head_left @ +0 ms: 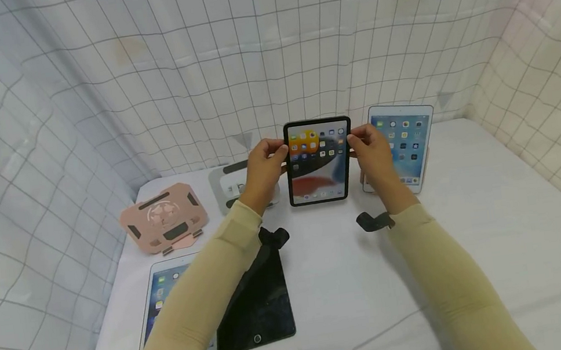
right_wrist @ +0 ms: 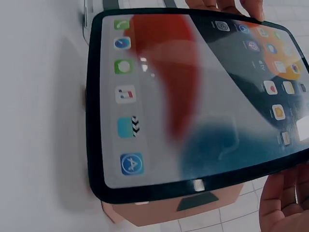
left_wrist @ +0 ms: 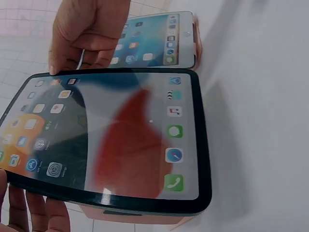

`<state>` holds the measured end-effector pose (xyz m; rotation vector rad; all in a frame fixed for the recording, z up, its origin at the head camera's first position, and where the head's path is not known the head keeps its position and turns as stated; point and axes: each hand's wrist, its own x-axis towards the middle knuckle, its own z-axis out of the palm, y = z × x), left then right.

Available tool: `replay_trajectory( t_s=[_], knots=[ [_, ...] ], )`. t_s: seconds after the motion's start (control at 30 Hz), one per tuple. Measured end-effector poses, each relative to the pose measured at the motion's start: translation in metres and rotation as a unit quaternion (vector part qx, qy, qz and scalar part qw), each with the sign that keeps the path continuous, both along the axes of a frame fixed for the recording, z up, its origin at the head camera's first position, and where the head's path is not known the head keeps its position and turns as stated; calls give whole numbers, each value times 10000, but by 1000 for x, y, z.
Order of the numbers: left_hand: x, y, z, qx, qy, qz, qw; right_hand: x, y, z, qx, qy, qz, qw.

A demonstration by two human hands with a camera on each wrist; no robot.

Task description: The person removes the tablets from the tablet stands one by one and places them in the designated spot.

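Note:
A black-framed tablet (head_left: 318,161) with its screen showing app icons stands upright, leaning back, in the middle of the head view. My left hand (head_left: 265,168) pinches its left edge, thumb in front and fingers behind. On the opposite edge, my right hand (head_left: 375,154) grips it the same way. Both wrist views show a pink stand (right_wrist: 145,217) behind this tablet, mostly hidden by it. Just right of it, partly behind my right hand, a white tablet (head_left: 404,139) leans on another pink stand (left_wrist: 198,43).
Left of the hands lie a grey stand (head_left: 219,188) and a pink stand (head_left: 173,226). Nearer me, a white tablet (head_left: 154,287) and a dark tablet (head_left: 260,311) lie flat on the white tabletop (head_left: 346,283), partly under my left arm. A white gridded sheet (head_left: 224,59) hangs behind.

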<state>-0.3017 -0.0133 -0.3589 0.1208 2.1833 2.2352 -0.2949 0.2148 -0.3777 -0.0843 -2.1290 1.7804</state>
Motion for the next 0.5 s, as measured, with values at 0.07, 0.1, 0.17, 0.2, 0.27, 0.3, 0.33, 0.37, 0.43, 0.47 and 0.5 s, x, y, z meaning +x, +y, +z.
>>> replay_trajectory(
  t_s=[0.07,0.1,0.17,0.2,0.27,0.3,0.33,0.37,0.43,0.47,0.5],
  knots=[
    [6,-4,3,-29,-150,-37,9999,7,1,2,19,-112,166,9998],
    [10,-6,4,-61,-223,-30,9997,10,0,3,24,-145,265,9995],
    [17,-11,5,-62,-372,-17,9993,15,-1,3,56,-238,456,9987],
    [20,-13,5,-45,-452,-8,9990,18,-2,2,86,-291,525,9982],
    [26,-18,2,-20,-603,-1,9982,24,-5,0,91,-386,629,9972],
    [28,-20,1,15,-675,-23,9977,26,-6,-1,85,-423,651,9969],
    [31,-21,-1,62,-746,-43,9972,29,-7,-3,100,-467,670,9966],
    [33,-22,-3,101,-822,-62,9965,32,-7,-4,118,-511,684,9963],
    [38,-25,-8,117,-928,-97,9956,38,-9,-8,219,-623,706,9953],
    [41,-26,-10,121,-968,-125,9952,41,-9,-10,277,-671,735,9946],
    [43,-27,-13,94,-1002,-147,9948,43,-9,-12,320,-708,770,9940]
  ],
)
